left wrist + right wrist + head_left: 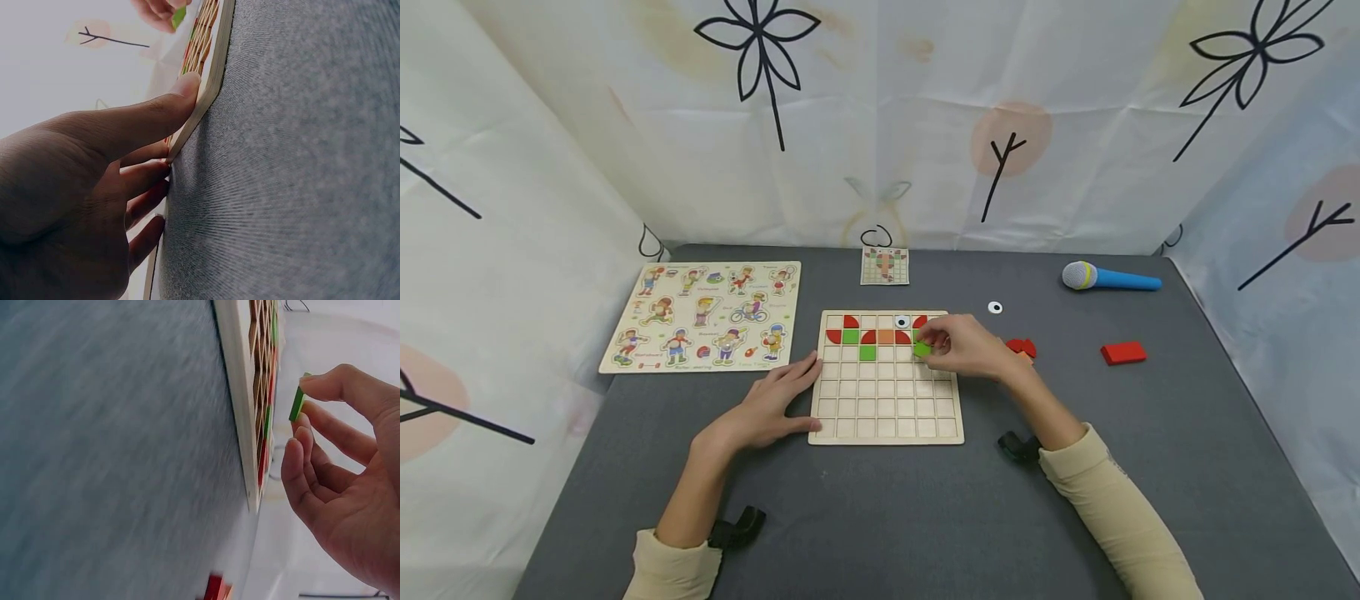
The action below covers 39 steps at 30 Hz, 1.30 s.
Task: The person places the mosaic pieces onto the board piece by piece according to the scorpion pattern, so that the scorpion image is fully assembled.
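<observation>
A wooden grid board [865,429] lies on the table, its upper cells holding red quarter-round, green and orange tiles and a white eye tile [902,322]. My right hand [958,343] pinches a green square tile [298,403] between thumb and fingertips, over the board's upper right part. In the right wrist view the tile is held apart from the board. My left hand [767,402] rests against the board's left edge with fingers spread. The left wrist view shows its thumb [165,109] on the rim and the other fingertips along the side.
Behind the board stands a small pattern card [884,267]. A picture board [700,317] lies to the left. On the right are red tiles [1022,345], partly behind my arm, a loose eye tile [995,307], a red block [1123,353] and a toy microphone [1112,277].
</observation>
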{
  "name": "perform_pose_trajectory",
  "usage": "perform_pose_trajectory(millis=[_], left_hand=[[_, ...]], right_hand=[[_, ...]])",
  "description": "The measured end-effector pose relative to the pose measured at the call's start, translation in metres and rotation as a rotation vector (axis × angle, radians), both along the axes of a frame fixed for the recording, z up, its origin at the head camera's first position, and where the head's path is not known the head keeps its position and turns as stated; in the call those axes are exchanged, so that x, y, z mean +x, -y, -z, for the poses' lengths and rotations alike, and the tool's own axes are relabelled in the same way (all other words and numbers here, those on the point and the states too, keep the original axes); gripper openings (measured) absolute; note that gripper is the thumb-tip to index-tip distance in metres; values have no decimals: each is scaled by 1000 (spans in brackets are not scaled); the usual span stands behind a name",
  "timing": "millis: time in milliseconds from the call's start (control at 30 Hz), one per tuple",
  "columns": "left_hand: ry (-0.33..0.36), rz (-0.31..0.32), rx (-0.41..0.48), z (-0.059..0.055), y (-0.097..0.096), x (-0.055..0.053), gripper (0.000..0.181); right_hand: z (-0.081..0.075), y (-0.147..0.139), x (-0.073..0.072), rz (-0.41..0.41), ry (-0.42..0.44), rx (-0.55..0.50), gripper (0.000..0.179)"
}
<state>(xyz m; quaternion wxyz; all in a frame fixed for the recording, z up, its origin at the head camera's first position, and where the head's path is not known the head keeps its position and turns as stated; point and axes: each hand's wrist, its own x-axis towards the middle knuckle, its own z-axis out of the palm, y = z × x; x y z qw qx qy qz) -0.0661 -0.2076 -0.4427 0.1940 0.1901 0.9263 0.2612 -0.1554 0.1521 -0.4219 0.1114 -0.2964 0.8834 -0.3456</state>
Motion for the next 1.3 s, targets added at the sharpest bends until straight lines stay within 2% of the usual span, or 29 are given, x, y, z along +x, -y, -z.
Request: perform_pose_trajectory(millis=[267, 400, 567, 1067, 1300], left_hand=[[-9, 7, 0, 1, 0, 0, 97], [-8, 4, -3, 2, 0, 0, 97], [-4, 2, -5, 2, 1, -1, 98], [-2, 0, -18, 1, -1, 0, 98], [-7, 1, 5, 1, 0, 1, 96]], right_hand=[[1, 24, -7, -100, -39, 91, 26], [3, 32, -10, -108, -75, 147, 29], [-1, 36, -7, -111, -120, 169, 29], [0, 30, -2, -116, -83, 91, 22], [-3, 20, 2, -75, -70, 55, 22]])
